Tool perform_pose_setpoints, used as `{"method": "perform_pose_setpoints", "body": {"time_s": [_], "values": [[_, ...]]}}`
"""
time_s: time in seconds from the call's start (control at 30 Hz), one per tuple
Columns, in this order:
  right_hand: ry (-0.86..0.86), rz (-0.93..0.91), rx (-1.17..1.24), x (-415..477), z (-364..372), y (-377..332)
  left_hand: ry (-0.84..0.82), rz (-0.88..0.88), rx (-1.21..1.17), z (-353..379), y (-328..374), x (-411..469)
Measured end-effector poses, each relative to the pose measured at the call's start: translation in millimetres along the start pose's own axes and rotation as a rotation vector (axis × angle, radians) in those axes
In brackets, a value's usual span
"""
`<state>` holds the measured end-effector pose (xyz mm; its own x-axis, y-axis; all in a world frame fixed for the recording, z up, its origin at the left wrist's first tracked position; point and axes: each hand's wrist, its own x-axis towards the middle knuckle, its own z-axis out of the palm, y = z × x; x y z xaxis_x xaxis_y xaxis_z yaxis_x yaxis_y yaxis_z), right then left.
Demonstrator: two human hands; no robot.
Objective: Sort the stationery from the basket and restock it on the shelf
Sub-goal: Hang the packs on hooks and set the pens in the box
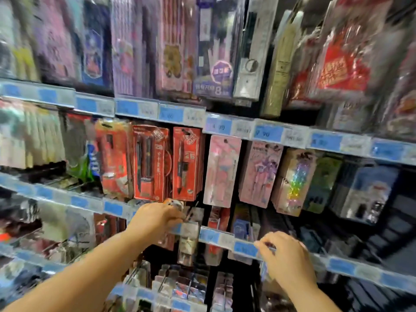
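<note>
- My left hand (157, 216), at the centre of the frame, curls its fingers on the top of a clear pack (188, 240). The pack hangs at the price rail (213, 236) of the shelf (267, 134), below the red pen cards (149, 163).
- My right hand (287, 257), lower right, bends its fingers at the same rail. Blur hides whether it pinches anything.
- The basket is out of view, so I cannot count what remains.
- I judge restocking partway: the pegs look well filled, and this pack is not yet seated.
</note>
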<state>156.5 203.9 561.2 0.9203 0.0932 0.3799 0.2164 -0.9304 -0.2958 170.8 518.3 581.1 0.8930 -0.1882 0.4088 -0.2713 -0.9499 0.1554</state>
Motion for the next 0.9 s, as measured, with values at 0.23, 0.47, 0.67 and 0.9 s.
{"method": "perform_pose_setpoints", "body": {"time_s": [0.23, 0.47, 0.67, 0.9], "values": [[-0.071, 0.047, 0.087, -2, -16, -9, -0.148, -0.111, -0.059, -7, 5, 5], [0.074, -0.011, 0.052, 4, -51, -26, 0.663, 0.148, 0.109, -57, 13, 24], [0.845, -0.32, 0.053, 45, -126, -44, 0.763, -0.016, 0.103, -141, 34, 73], [0.782, -0.217, 0.03, 78, -157, -44, 0.645, -0.064, 0.126, -157, 34, 90]]}}
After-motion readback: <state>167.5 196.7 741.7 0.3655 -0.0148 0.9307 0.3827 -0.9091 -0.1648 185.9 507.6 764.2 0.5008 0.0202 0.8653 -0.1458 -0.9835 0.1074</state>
